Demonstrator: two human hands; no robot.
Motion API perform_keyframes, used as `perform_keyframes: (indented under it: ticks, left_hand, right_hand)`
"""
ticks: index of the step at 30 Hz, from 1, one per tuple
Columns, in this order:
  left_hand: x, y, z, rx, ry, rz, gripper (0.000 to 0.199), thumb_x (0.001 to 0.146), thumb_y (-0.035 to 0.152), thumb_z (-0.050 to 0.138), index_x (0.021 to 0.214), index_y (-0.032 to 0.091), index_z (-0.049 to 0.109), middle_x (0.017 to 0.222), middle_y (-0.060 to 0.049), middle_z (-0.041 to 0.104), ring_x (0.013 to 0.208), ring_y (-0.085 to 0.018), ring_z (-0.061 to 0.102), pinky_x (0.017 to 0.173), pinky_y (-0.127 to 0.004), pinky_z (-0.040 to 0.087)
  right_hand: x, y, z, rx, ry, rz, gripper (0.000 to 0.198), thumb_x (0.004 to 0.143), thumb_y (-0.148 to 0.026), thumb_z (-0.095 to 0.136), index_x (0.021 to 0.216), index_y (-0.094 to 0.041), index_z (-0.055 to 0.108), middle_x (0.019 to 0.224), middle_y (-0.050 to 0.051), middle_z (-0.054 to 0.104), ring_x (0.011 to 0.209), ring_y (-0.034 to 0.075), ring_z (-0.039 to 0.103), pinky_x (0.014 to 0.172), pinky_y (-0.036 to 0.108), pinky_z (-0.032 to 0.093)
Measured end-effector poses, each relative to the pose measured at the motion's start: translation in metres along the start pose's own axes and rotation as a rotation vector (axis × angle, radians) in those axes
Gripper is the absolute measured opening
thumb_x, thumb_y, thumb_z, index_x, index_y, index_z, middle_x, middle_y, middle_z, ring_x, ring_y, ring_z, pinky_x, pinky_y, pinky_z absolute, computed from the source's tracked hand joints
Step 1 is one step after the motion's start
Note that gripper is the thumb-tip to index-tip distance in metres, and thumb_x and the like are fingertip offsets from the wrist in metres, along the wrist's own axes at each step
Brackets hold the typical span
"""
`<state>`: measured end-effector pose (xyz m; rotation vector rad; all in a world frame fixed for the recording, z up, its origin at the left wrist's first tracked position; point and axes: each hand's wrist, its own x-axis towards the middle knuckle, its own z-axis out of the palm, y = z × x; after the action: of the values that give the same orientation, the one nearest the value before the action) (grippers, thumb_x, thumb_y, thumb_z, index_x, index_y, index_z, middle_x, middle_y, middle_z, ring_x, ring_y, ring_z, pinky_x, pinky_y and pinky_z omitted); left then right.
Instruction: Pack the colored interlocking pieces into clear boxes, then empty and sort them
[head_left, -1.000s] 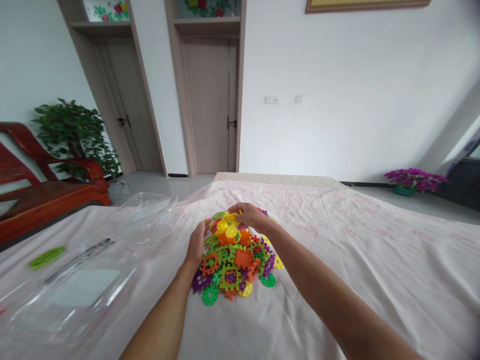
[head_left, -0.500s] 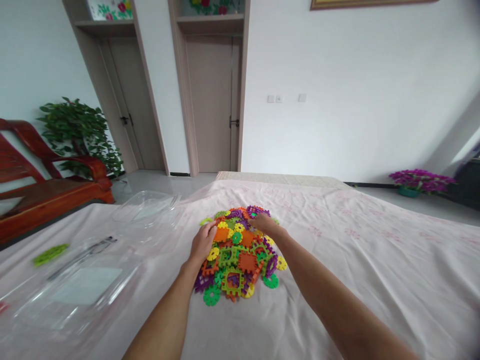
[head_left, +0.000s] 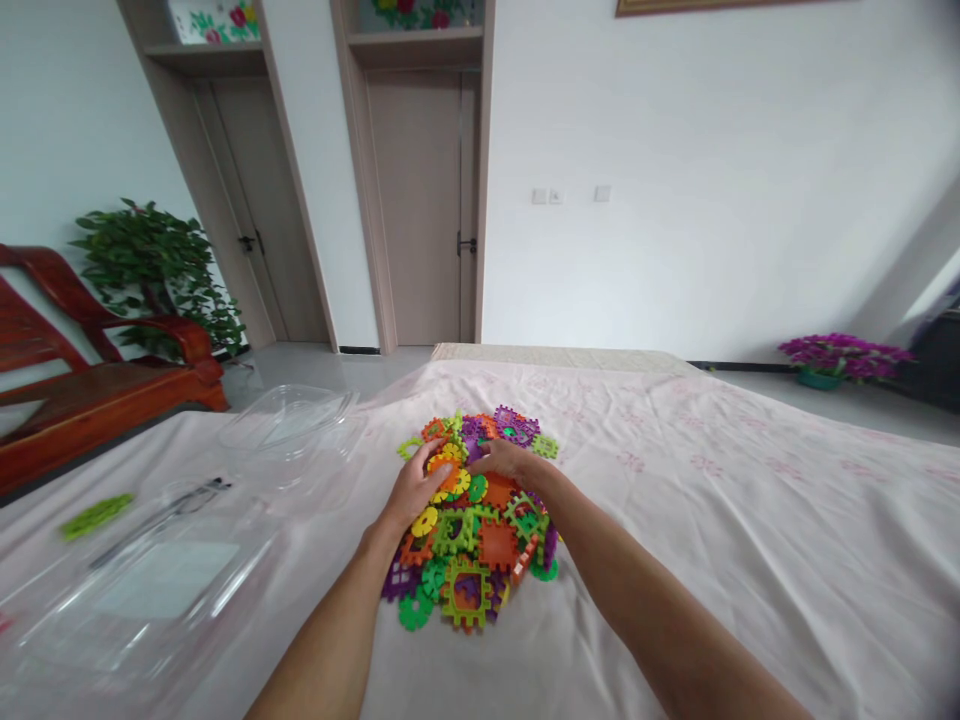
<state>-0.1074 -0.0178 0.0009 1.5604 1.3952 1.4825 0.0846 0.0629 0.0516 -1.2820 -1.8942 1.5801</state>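
Note:
A mound of plastic interlocking building pieces (head_left: 456,530) in orange, green, purple and yellow lies on the cloth before me. At its left side, my left hand (head_left: 411,492) rests with thumb and fingers apart around an orange piece (head_left: 442,466) and yellow notched discs (head_left: 454,484). My right hand (head_left: 511,461) reaches in from the right, fingers curved and apart, beside a purple piece (head_left: 473,442) near the top. Neither hand visibly grips a piece; some fingertips are hidden among them. An orange square (head_left: 498,544) and a lime square frame (head_left: 466,592) lie nearer me.
Clear plastic containers (head_left: 247,575) stand on the pink-white cloth (head_left: 675,560) at left, with a lime piece (head_left: 96,516) and dark-framed glasses (head_left: 196,496) by them. A wooden bench (head_left: 112,385) and a leafy plant (head_left: 154,270) are beyond. Purple flowers (head_left: 846,355) stand far right.
Both hands have moved closer together over the pile. My right hand has shifted left and down from the purple pieces at the back, and its fingers have spread.

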Motion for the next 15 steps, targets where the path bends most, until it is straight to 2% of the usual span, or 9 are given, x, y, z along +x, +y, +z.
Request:
perform_keyframes:
  ticks: [3,9,12,15]
  left_hand:
    - [0.001,0.004,0.002,-0.039,0.037,0.012,0.048,0.078,0.038,0.067,0.122,0.018,0.062,0.126,-0.009,0.066,0.118,-0.025,0.06,0.106,-0.038,0.042]
    - [-0.001,0.006,0.0,0.045,0.264,-0.052,0.038,0.082,0.042,0.063,0.113,0.02,0.067,0.116,-0.008,0.07,0.11,-0.026,0.063,0.101,-0.04,0.046]
    - [-0.003,0.005,-0.002,0.039,0.375,-0.075,0.04,0.085,0.048,0.058,0.113,0.02,0.066,0.111,-0.007,0.071,0.107,-0.025,0.064,0.098,-0.039,0.048]
    - [-0.003,0.003,-0.003,0.018,0.459,-0.096,0.042,0.087,0.053,0.053,0.11,0.02,0.065,0.11,-0.007,0.07,0.106,-0.025,0.064,0.097,-0.038,0.049]
  right_hand:
    - [-0.007,-0.003,-0.004,-0.036,0.016,-0.091,0.027,0.059,-0.021,0.077,0.069,-0.019,0.052,0.056,-0.007,0.053,0.052,0.008,0.049,0.048,0.019,0.038]
    - [-0.028,-0.016,-0.033,0.009,-0.02,-0.267,0.026,0.059,-0.018,0.075,0.07,-0.017,0.051,0.063,-0.008,0.053,0.057,0.006,0.046,0.052,0.017,0.035]
    - [-0.041,-0.024,-0.05,0.04,-0.131,-0.292,0.032,0.06,-0.021,0.078,0.086,-0.017,0.06,0.08,-0.003,0.065,0.069,0.009,0.056,0.059,0.018,0.041]
    - [-0.05,-0.025,-0.067,0.031,-0.198,-0.221,0.056,0.064,-0.027,0.08,0.116,-0.021,0.061,0.107,0.005,0.07,0.085,0.015,0.064,0.065,0.022,0.048]
